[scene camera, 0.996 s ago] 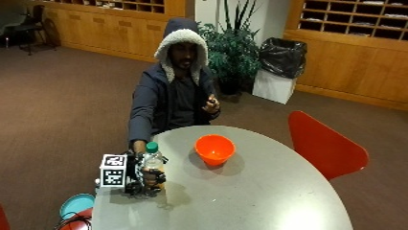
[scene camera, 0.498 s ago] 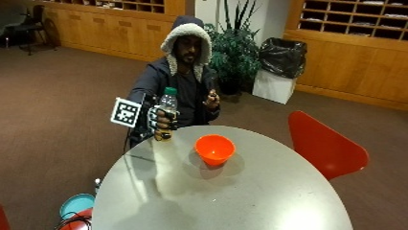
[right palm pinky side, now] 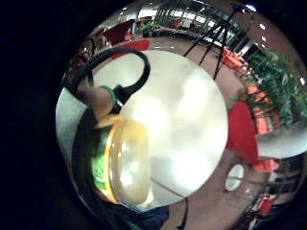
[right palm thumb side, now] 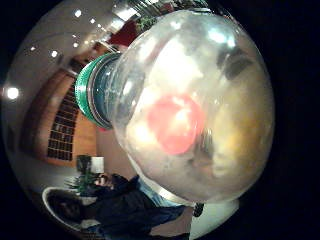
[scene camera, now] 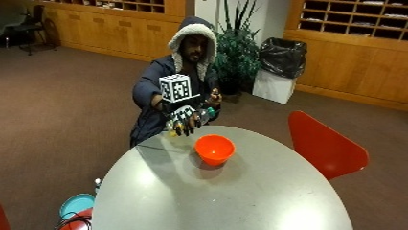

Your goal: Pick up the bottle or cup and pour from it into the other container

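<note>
So compared with half a second before, the bottle (scene camera: 191, 119) had gone from standing upright in the air to lying nearly on its side, and the gloved right hand (scene camera: 182, 117) had carried it closer to the orange bowl (scene camera: 214, 148). The camera had shifted as well, so I can't say the bowl itself moved.

The grip was wrapped round the bottle's body, fingers curled over it, holding it up and a bit back from the bowl, on the person's side of it. The green-capped neck pointed toward the bowl. My guess is the tilt was the wind-up for the pour: mouth aimed at the bowl, body held high so the liquid would run down into it. The bowl sat on the grey counter (scene camera: 255, 191), well apart from the bottle, not under the neck yet.

In the thumb-side palm view the bowl showed as a red blob straight through the clear bottle wall, so the palm was facing it. The green cap (right palm thumb side: 87, 90) looked to be on there, though I couldn't tell if it was sealed. The little-finger view showed yellowish liquid and a green label.

Hard to make out: how much liquid was left, and the bare hand, mostly hidden behind the bottle.
</note>
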### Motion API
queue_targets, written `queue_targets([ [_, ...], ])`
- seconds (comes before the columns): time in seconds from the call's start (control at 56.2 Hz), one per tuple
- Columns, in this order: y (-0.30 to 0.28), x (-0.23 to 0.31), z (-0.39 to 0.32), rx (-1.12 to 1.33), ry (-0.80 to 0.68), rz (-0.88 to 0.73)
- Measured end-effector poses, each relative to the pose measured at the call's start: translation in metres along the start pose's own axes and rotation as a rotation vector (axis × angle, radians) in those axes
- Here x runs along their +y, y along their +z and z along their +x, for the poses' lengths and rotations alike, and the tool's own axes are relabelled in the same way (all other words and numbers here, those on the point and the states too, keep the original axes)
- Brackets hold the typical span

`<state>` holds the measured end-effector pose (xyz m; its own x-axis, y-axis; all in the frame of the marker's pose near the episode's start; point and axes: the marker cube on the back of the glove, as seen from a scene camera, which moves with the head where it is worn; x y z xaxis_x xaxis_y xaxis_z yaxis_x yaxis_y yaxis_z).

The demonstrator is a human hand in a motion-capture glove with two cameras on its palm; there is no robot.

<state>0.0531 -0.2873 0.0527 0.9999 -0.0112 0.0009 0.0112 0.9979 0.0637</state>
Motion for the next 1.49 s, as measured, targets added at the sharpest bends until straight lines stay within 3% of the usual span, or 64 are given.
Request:
queue_targets([
  [0.409,0.027,-0.015,-0.054,0.747,-0.156,-0.088],
  [0.729,0.050,-0.008,-0.073,1.038,-0.267,-0.102],
  [1.494,0.043,-0.007,-0.064,0.959,-0.255,-0.102],
])
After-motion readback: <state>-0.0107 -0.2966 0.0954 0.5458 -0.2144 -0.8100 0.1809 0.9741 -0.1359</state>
